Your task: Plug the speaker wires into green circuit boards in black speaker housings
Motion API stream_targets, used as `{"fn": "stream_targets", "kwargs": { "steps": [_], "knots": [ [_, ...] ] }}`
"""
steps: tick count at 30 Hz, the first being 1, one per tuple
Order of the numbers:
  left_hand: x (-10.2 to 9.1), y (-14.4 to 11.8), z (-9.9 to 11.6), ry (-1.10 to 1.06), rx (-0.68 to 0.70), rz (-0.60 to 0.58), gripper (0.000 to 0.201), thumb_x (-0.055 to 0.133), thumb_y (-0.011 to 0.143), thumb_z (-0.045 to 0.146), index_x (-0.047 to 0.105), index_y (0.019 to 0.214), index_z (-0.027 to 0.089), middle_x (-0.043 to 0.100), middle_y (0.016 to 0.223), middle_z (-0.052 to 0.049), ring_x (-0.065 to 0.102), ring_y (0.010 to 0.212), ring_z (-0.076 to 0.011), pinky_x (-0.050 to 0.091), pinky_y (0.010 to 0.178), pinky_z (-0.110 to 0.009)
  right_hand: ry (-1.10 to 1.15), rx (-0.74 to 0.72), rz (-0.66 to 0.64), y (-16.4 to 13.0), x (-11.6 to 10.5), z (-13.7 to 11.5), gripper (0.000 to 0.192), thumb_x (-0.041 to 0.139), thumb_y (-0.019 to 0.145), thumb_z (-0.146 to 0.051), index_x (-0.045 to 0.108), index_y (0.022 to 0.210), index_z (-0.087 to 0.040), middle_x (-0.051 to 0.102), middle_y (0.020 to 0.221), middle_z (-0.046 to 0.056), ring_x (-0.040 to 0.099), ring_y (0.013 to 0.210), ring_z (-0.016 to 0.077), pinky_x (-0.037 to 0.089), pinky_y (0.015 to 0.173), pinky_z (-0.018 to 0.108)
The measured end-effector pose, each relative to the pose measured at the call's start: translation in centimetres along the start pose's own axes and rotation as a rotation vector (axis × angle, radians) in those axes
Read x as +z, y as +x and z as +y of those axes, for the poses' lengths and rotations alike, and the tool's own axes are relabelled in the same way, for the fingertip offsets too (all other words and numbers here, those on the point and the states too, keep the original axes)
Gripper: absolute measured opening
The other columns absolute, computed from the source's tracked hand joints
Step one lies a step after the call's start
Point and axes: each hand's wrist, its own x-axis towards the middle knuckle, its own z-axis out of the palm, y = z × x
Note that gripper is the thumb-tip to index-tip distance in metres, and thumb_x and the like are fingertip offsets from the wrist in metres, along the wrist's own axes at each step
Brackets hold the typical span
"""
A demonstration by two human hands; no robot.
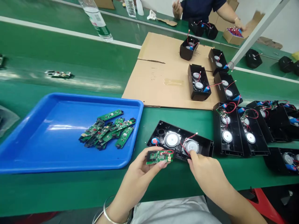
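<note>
My left hand (142,172) grips a green circuit board (157,157) between thumb and fingers, just above the near edge of a black speaker box (169,128). A thin red wire joins the board at its right end. Inside the box sit two round speakers, the left one (172,140) and the right one (191,146), plus a blue battery cell (155,141). My right hand (206,171) has its fingers pinched together at the near rim of the right speaker, beside red and black wires (183,145). Whatever lies between those fingertips is hidden.
A blue tray (58,166) on the left holds a pile of circuit boards (109,132). Several open speaker boxes (227,133) stand to the right and on flat cardboard (161,84). Behind are a water bottle (97,20) and a co-worker (198,9) reaching into a carton.
</note>
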Motion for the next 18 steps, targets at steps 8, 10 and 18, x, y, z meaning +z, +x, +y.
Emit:
{"fn": "stream_targets", "kwargs": {
  "steps": [8, 10, 18],
  "knots": [
    [0.4, 0.5, -0.4, 0.073, 0.057, 0.007, 0.028, 0.066, 0.072, 0.031, 0.057, 0.097, 0.021, 0.073, 0.083, 0.0, 0.07, 0.075, -0.0187, 0.058, 0.075, -0.029, 0.455, -0.058, 0.274, 0.3, 0.5, 1.1, 0.016, 0.05, 0.084, -0.006, 0.06, 0.089, -0.018, 0.065, 0.075, 0.001, 0.063, 0.065, 0.0162, 0.044, 0.054, 0.024],
    [0.6, 0.6, -0.3, 0.086, 0.073, -0.007, 0.027, 0.063, 0.074, 0.03, 0.057, 0.098, 0.021, 0.073, 0.082, -0.001, 0.071, 0.077, -0.0205, 0.059, 0.076, -0.033, 0.665, -0.159, 0.383, 0.6, 0.2, 1.8, 0.016, 0.05, 0.084, -0.008, 0.062, 0.086, -0.018, 0.065, 0.08, 0.002, 0.062, 0.071, 0.0149, 0.048, 0.06, 0.024],
    [0.7, 1.6, 0.1, 0.121, 0.11, -0.047, 0.026, 0.063, 0.075, 0.031, 0.058, 0.099, 0.021, 0.073, 0.084, -0.001, 0.072, 0.077, -0.0212, 0.061, 0.074, -0.033, 1.048, -0.331, 0.416, 3.1, 0.5, 1.7, 0.019, 0.054, 0.085, -0.01, 0.069, 0.08, -0.02, 0.067, 0.089, 0.003, 0.061, 0.083, 0.0149, 0.049, 0.075, 0.027]
  ]
}}
